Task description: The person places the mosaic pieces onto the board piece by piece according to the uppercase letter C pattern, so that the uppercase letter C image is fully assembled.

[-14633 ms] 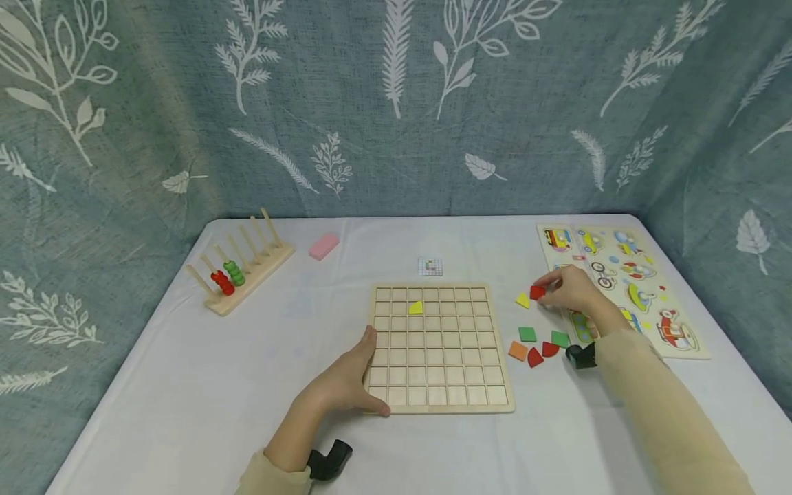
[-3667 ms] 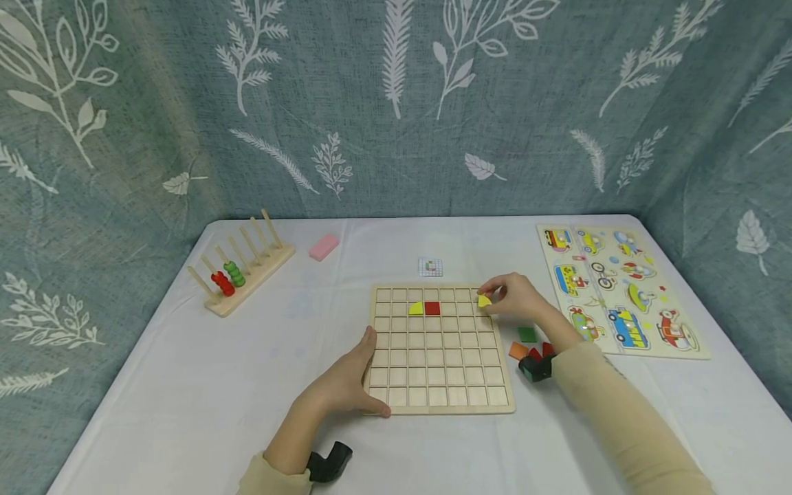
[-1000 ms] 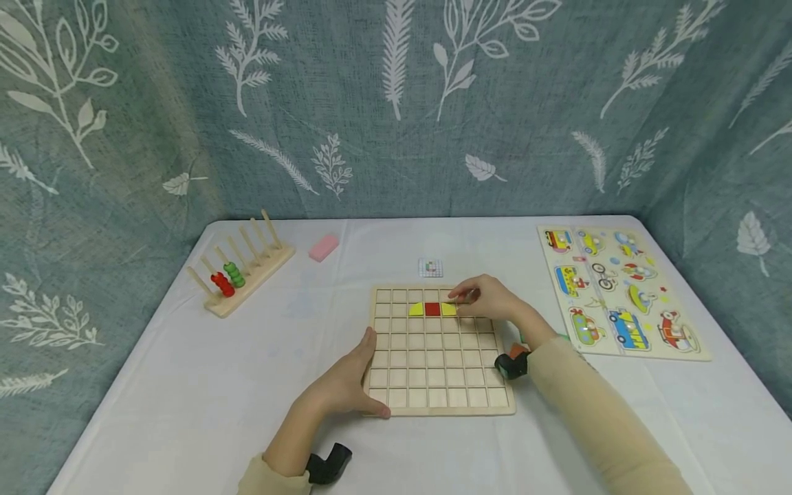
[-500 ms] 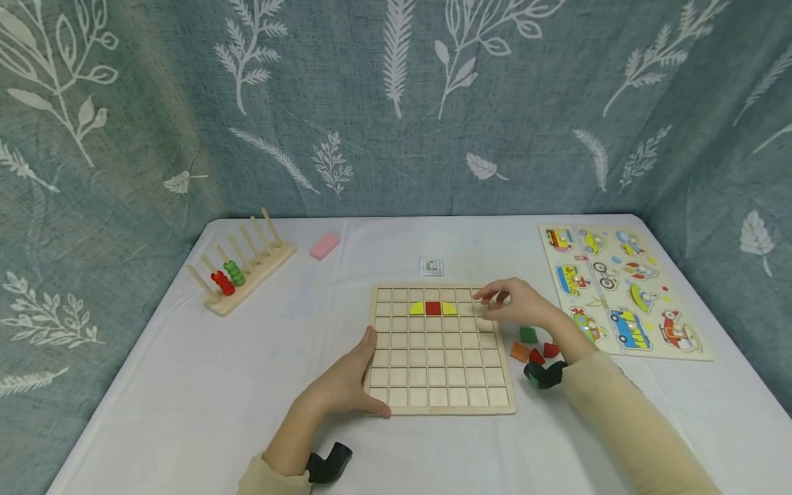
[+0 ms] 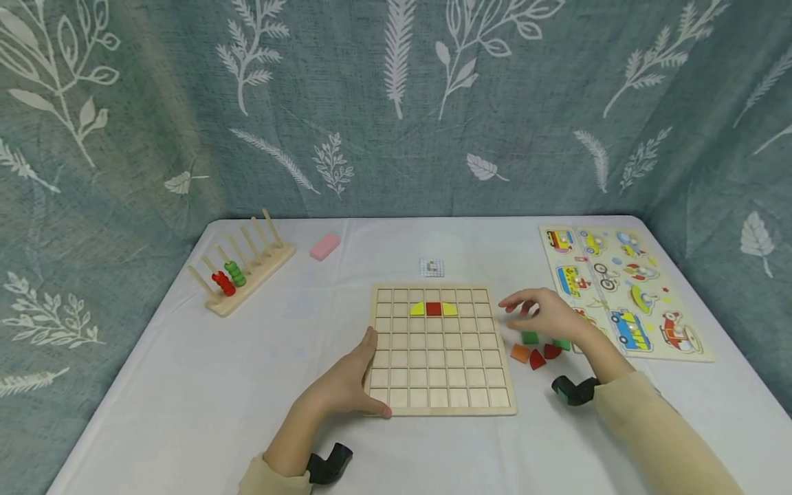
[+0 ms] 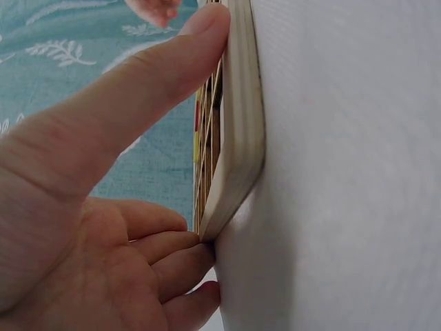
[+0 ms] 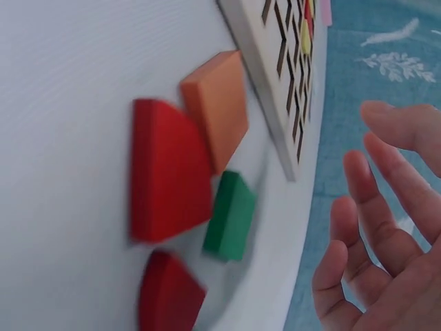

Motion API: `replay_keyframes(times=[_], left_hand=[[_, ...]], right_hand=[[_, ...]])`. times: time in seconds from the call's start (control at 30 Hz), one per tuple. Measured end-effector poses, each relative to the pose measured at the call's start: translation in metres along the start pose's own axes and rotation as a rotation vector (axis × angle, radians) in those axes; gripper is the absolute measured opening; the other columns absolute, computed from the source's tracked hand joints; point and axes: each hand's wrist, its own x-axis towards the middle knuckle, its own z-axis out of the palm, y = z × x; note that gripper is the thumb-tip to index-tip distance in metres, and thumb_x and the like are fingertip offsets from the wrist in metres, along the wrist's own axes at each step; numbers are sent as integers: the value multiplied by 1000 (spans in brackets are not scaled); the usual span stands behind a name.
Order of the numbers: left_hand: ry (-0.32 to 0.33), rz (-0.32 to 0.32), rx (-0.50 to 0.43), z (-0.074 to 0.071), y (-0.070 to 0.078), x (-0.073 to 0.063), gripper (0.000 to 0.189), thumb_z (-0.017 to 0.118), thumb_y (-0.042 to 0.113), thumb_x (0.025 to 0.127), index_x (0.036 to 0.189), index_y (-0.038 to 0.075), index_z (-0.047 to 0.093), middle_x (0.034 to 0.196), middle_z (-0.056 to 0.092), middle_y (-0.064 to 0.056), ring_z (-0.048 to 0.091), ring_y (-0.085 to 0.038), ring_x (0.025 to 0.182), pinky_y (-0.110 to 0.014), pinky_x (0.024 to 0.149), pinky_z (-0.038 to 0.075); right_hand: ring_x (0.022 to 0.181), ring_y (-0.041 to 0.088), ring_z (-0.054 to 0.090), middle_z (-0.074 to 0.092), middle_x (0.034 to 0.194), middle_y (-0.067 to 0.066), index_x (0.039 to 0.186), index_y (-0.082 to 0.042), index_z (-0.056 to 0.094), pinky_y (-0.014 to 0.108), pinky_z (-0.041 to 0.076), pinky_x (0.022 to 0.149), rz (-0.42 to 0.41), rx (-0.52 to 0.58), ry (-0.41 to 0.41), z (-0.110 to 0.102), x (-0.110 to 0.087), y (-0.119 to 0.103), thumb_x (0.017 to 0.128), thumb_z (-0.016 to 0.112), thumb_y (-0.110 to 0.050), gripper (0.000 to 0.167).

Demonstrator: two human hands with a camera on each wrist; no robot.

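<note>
A: "Head view?"
B: "The grid board (image 5: 439,357) sits at centre, bearing a red square (image 5: 434,309) between two yellow pieces (image 5: 449,310). The right hand (image 5: 553,316) hangs to its right, fingers parted, nothing held."
A: "Left wrist?"
B: "The left hand (image 6: 69,217) spreads wide along the board's edges, thumb at upper centre; a sideways push could slide it."
A: "Right wrist?"
B: "Left of centre, an orange square (image 7: 224,114), red pieces (image 7: 169,176) and a green piece (image 7: 232,219) crowd together; a hasty pinch could scatter neighbours."

The light is soft on the desk (image 5: 185,385); a faint shadow (image 6: 265,269) lies beside the board (image 6: 242,103). In the right wrist view, the lowest red piece (image 7: 165,296) looks blurred.
</note>
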Motion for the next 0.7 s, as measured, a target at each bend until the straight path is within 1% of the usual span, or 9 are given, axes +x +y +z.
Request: replay_keyframes(times=[0.13,0.27,0.37,0.5,0.63,0.7], left_hand=[[-2,2,2,0,0,0,127,90,24,49,141,-10,10,149,7,-23,12,-32,137,-43,109,18],[-2,3,12,0,-1,0,126,90,23,50,142,-10,10,149,7,-22,13,-31,137,-42,109,19],[2,4,23,-1,-1,0,126,90,23,50,142,-9,11,149,8,-22,14,-31,136,-42,109,19],[2,4,18,-1,-2,0,126,90,23,49,142,-10,11,149,8,-22,13,-31,136,-42,109,19],[-3,5,9,0,-1,0,127,90,24,49,141,-10,10,149,8,-22,13,-31,137,-42,109,18],[-3,4,8,0,-1,0,127,90,24,49,141,-10,10,149,8,-23,13,-31,137,-42,109,18]], right_hand=[[81,18,53,64,100,10,108,-2,65,28,49,65,9,-10,4,-2,-9,5,77,71,-10,33],[82,19,52,64,103,10,109,-3,65,27,48,63,51,-7,3,-3,-17,10,77,72,-13,34],[82,20,51,64,102,8,109,-4,65,27,48,60,80,3,3,-4,-22,13,77,72,-13,34],[80,20,50,64,99,7,108,-4,66,25,46,55,77,-1,14,-5,-28,17,76,72,-11,33],[75,19,48,64,96,8,106,-4,66,25,41,49,94,-10,22,-5,-31,19,75,72,-10,33],[72,19,47,64,95,8,106,-4,67,25,40,47,122,-16,16,-4,-32,20,74,73,-11,33]])
